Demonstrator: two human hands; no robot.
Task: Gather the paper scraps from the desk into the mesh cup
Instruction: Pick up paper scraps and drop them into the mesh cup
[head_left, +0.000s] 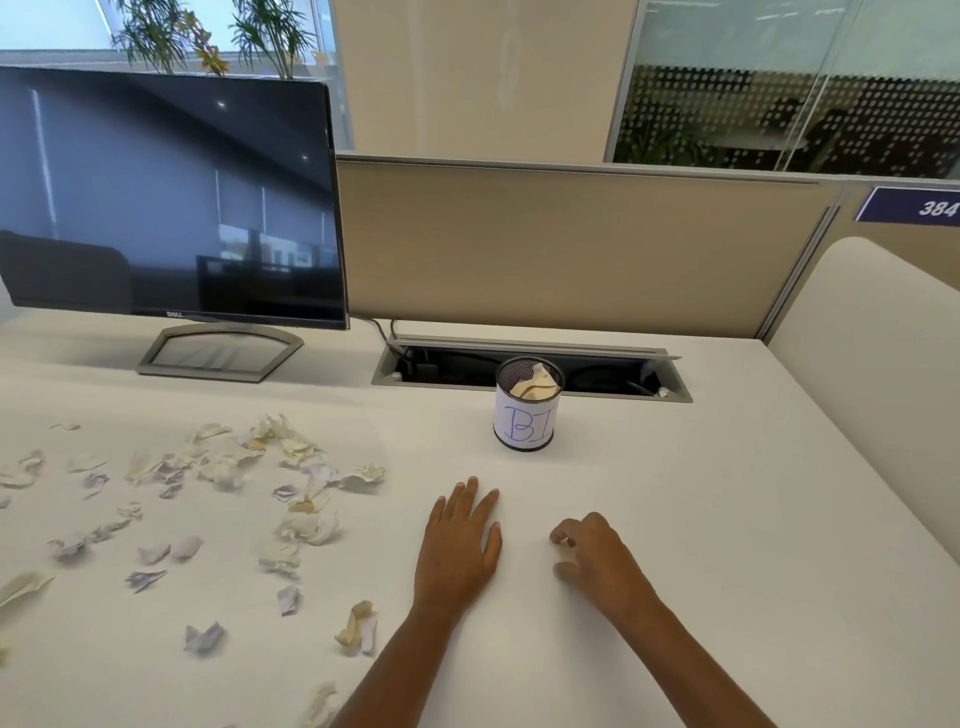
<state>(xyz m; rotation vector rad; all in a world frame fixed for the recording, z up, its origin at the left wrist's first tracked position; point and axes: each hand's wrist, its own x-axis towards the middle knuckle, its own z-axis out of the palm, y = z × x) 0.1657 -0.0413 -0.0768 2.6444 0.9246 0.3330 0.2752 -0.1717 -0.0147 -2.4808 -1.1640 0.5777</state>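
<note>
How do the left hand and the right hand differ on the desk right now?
The left hand lies flat on the desk, fingers straight; the right hand has its fingers curled. The left hand is nearer the loose paper scraps; the right hand is farther from them. Whether the right hand pinches anything is unclear. Both lie nearer the person than the mesh cup.

The monitor (166, 192) carries the brand "DELL" in small pale letters at the middle of its lower bezel. A white paper label (525, 422) wrapped round the mesh cup (527, 382) bears "BI", handwritten in blue. A dark blue sign (914, 206) on the partition (571, 244) reads "384" in white.
</note>
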